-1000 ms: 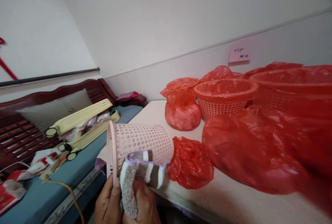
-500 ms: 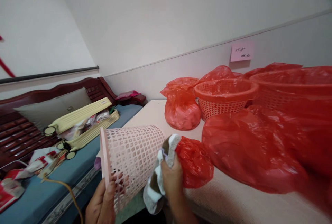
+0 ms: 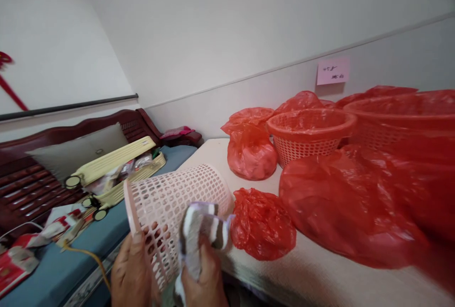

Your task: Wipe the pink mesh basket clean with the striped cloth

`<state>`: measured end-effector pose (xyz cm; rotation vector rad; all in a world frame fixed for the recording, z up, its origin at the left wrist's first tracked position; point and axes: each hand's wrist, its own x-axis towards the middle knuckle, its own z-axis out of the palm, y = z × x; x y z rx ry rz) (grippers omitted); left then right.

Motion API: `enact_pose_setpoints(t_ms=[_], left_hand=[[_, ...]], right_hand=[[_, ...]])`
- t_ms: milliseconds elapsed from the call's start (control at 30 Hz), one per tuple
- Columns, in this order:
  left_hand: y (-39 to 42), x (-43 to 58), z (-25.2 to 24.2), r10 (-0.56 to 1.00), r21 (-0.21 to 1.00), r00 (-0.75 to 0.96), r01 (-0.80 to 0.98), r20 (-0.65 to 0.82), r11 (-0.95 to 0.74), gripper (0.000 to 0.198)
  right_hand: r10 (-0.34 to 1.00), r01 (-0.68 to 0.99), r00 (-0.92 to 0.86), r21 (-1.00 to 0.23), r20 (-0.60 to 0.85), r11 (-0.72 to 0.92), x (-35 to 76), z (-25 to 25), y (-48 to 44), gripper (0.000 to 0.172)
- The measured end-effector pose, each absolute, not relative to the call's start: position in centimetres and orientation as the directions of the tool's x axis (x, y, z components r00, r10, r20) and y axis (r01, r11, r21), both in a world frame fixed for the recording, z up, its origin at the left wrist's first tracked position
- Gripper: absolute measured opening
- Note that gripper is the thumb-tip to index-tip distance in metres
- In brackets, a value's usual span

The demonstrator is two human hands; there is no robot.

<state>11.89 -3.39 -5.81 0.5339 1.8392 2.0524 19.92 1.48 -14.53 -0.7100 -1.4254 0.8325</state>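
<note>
A pale pink mesh basket [image 3: 174,198] lies on its side over the near left corner of the table. My left hand [image 3: 133,271] grips its rim, with fingers reaching inside the open mouth. My right hand [image 3: 206,276] holds a brown and white striped cloth [image 3: 199,233] pressed against the basket's outer wall. A crumpled red plastic bag [image 3: 263,224] lies just to the right of the cloth on the table.
A red basket [image 3: 307,134], a tied red bag [image 3: 251,151] and more red plastic [image 3: 355,203] cover the beige table [image 3: 320,278]. A pink note [image 3: 332,71] sticks to the wall. To the left, a bench with a blue cushion [image 3: 53,269] bears a yellow case [image 3: 117,167].
The cloth has moved back from the basket's far end toward its near side. The basket's mouth has swung further left and toward me. My left hand has shifted along the rim.
</note>
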Motion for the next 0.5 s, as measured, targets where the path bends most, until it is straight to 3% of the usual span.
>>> enact_pose_setpoints(t_ms=[200,367,500], left_hand=[[-1.7,13.8,-3.8,0.427,0.963,-0.882,0.257,0.201,0.078,0.065],[-0.8,15.2,-2.7,0.362,0.976,-0.917,0.206,0.167,0.072,0.050],[-0.3,15.5,-1.9,0.334,0.987,-0.932,0.159,0.138,0.036,0.037]], right_hand=[[0.714,0.034,-0.129,-0.717,0.688,0.697,20.2,-12.9,-0.8,0.042],[0.694,0.103,-0.109,-0.687,0.711,0.720,19.2,-13.5,-0.3,0.050],[0.669,0.165,0.032,-0.664,0.743,0.729,17.6,-14.9,-0.6,0.055]])
